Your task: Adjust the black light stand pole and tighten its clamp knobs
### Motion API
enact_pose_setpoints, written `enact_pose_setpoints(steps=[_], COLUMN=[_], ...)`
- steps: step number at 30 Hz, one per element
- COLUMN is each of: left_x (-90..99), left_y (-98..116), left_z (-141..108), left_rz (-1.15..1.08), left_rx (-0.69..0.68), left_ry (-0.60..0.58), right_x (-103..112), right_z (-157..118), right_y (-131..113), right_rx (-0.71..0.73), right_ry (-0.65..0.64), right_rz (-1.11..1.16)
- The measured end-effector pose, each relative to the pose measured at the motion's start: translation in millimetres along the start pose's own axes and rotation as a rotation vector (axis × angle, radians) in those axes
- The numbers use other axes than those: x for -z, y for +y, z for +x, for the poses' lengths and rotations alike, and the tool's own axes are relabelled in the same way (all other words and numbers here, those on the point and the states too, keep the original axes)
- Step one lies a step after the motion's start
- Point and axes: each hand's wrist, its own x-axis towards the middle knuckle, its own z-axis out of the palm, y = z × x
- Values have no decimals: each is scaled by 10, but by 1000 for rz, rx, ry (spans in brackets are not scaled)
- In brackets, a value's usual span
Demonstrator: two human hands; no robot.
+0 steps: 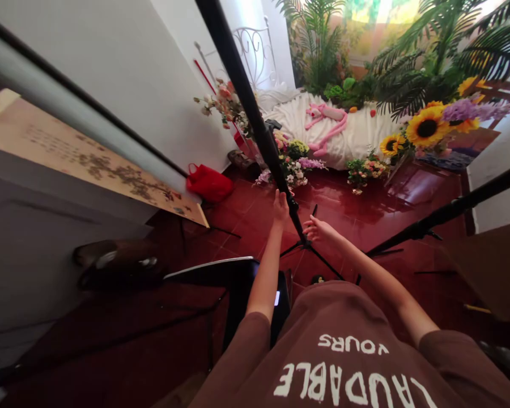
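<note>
A black light stand (267, 136) rises in front of me, its spread legs standing on the red floor. Just left of its lower pole is my left hand (281, 205), fingers stretched upward. It is close beside the pole; whether it touches is unclear. My right hand (318, 229) is on the other side, a little apart from the pole. Its fingers are spread and hold nothing. A dark knob (293, 203) sits on the pole between the two hands.
A second black stand (425, 224) slants in from the right. A hanging scroll (97, 156) and a red bag (209, 182) are on the left. Ahead lie a white-draped bed (365, 136), a pink plush toy (328, 113), sunflowers (427, 126) and palm plants (321, 48).
</note>
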Motion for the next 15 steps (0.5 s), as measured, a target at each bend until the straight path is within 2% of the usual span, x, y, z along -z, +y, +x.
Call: enact_pose_setpoints(steps=[4,9,12,15], left_x=[-38,-87,-71,-48], left_y=[-43,-65,-83,-105], left_z=[-7,12,27,32], left_rz=[-22,-98,-86,-67], left_rx=[29,39,43,37], left_ry=[36,65,66,49], right_x=[-407,-568,-597,-644], right_z=[185,249,316,411], right_y=[-243,-302,-271,-247], right_rx=[-24,-35,44,217], right_ry=[-156,-315,-311,-191], right_rz=[250,524,543,332])
